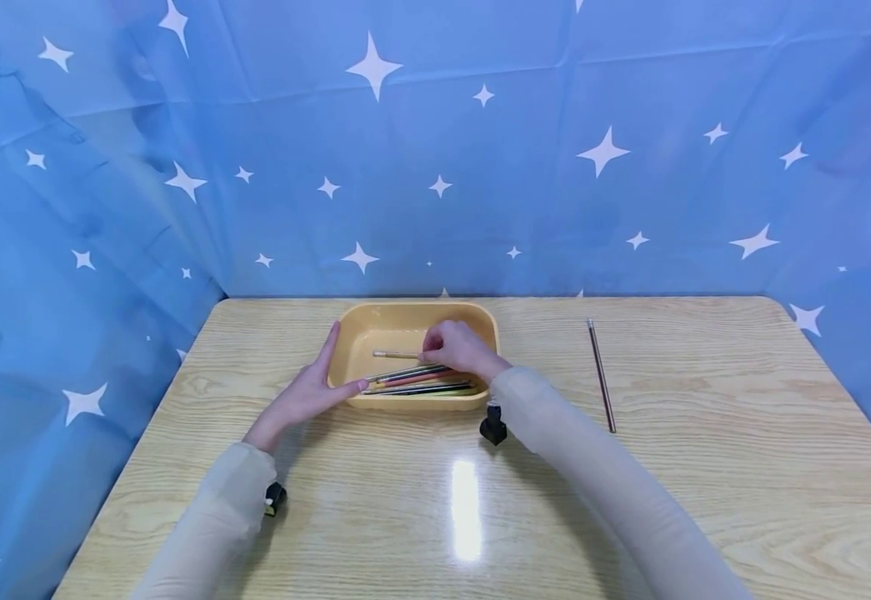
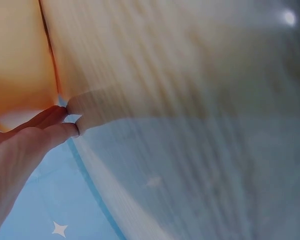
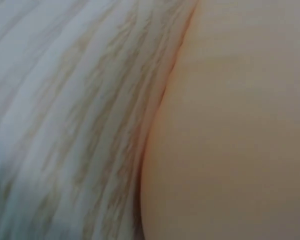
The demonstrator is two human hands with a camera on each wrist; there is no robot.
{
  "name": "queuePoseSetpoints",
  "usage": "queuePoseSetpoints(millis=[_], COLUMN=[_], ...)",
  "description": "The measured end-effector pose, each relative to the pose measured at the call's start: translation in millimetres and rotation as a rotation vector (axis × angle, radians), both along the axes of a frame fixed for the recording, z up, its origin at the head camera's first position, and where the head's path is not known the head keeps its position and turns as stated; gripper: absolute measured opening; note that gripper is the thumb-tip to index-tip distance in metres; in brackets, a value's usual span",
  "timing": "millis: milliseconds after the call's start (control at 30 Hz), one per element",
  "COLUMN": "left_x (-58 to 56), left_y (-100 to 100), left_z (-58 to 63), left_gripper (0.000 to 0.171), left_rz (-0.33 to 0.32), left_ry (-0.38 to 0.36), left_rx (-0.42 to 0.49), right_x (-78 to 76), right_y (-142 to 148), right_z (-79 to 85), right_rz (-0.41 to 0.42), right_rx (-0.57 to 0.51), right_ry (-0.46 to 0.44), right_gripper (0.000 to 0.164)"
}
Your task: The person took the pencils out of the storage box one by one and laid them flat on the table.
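I've got the right hand (image 1: 461, 346) over the right half of the yellow tray (image 1: 378, 321), and there's the grip: fingers curled, pinching the right end of a tan pencil (image 1: 397, 355) that lies crosswise inside the tray. On the tray's left side, my left hand (image 1: 311, 392) has its fingers extended, grasping nothing, spread at the rim with the thumb reaching over the front-left corner. Between the tan pencil and the tray's near wall, I'm seeing a bunch of coloured pencils (image 1: 412, 382) side by side. And right of the tray, well apart, one dark pencil (image 1: 601, 375) lies on the wooden table (image 1: 705, 417).
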State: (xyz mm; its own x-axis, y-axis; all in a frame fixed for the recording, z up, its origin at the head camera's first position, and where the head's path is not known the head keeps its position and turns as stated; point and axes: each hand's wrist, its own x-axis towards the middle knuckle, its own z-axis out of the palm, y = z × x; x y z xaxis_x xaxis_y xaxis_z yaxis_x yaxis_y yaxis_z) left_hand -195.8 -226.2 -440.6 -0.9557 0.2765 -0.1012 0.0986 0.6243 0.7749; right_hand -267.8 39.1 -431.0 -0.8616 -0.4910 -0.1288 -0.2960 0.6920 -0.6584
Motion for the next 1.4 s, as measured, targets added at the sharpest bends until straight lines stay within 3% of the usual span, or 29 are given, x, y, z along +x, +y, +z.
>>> queuePoseSetpoints(millis=[233,533,967,1400], left_x=[1.4,3.4,2.7,2.9], left_y=[2.0,2.1,-0.3,1.0], left_z=[1.3,1.0,1.2,0.5], left_gripper=[0.109,0.109,0.107,0.108], left_rz=[-0.004,-0.007,-0.014,-0.01], left_ry=[0.001,0.006,0.017,0.019], left_rx=[-0.003,0.013,0.003,0.015], right_x=[-0.7,-1.9,-1.5,2.2], right_y=[-0.6,3.1,2.6,3.9], right_z=[-2.1,-4.2,0.0,2.1], right_rz=[-0.01,-0.047,-0.037,0.005], right_rx=[0.083,-0.119,-0.29,-0.286], right_ry=[0.064,-0.037,-0.132,-0.113], right_gripper=[0.012,0.007,0.009,0.02])
